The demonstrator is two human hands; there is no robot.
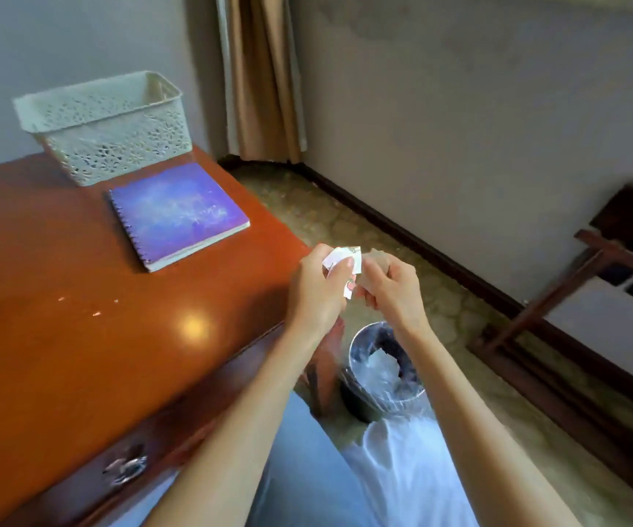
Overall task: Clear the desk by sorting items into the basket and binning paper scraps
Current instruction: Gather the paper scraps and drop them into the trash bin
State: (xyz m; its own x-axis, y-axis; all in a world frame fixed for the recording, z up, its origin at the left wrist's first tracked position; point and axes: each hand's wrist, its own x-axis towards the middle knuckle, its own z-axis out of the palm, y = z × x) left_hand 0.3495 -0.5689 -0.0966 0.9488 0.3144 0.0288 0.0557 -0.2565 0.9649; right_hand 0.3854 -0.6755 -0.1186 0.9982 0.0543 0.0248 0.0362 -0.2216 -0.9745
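Both hands hold a small white paper scrap with a pink print, just past the desk's right edge. My left hand grips it with thumb and curled fingers. My right hand pinches its right side. Below them on the floor stands a bin lined with clear plastic, a crumpled white scrap inside. A white lace-pattern basket sits at the back of the wooden desk. In front of it lies a purple spiral notebook.
Tiny paper bits lie on the desk top. A drawer handle shows on the desk front. A curtain hangs in the corner. A dark wooden rack stands against the right wall. My legs are below.
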